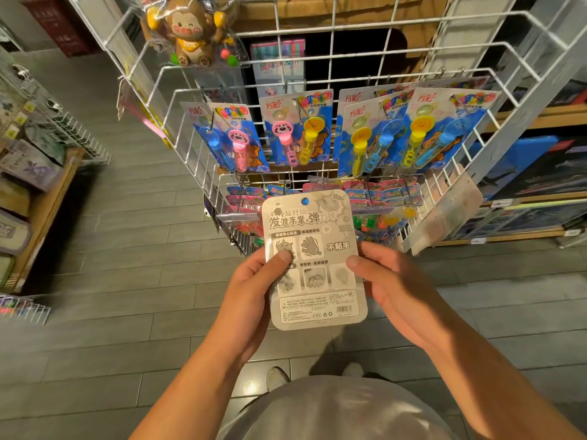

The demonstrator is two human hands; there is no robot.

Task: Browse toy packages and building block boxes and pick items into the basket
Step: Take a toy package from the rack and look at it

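While we stand before the white wire rack [333, 90], our left hand [254, 290] and right hand [390, 281] pinch the grey toy package [314, 258] by its two side edges, thumbs on its printed back. It sits upright just below the hanging bubble wand cards [298, 128].

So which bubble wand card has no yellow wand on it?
The leftmost bubble wand card: it holds a blue and a pink wand. Each of the other three has a yellow one.
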